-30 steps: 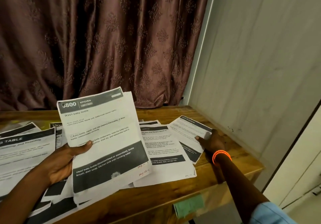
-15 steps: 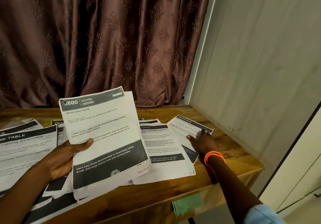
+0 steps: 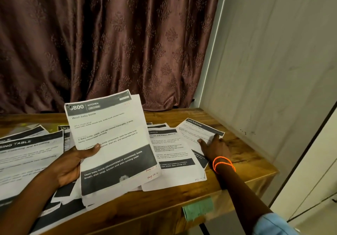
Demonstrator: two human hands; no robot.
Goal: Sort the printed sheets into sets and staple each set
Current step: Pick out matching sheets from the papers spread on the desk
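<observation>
My left hand (image 3: pixel 73 163) grips a small stack of printed sheets (image 3: pixel 113 143), raised above the table; its top page is headed "KITCHEN, Wash baby bottle". My right hand (image 3: pixel 213 148), with orange bangles on the wrist, rests with spread fingers on a sheet headed "MULTI-ROOM" (image 3: pixel 198 130) at the right end of the table. Between the two lies a "BEDROOM" sheet (image 3: pixel 173 158) flat on the wood. More sheets (image 3: pixel 27 154) are spread over the left part of the table. No stapler is in view.
The wooden table (image 3: pixel 242 165) ends at the right near a pale wall panel (image 3: pixel 264 70). A brown patterned curtain (image 3: pixel 109 43) hangs behind. A green paper tag (image 3: pixel 197 207) sticks to the table's front edge.
My right hand slid a little left over the MULTI-ROOM sheet and then shifted back toward its far edge. The held stack stays in my left hand.
</observation>
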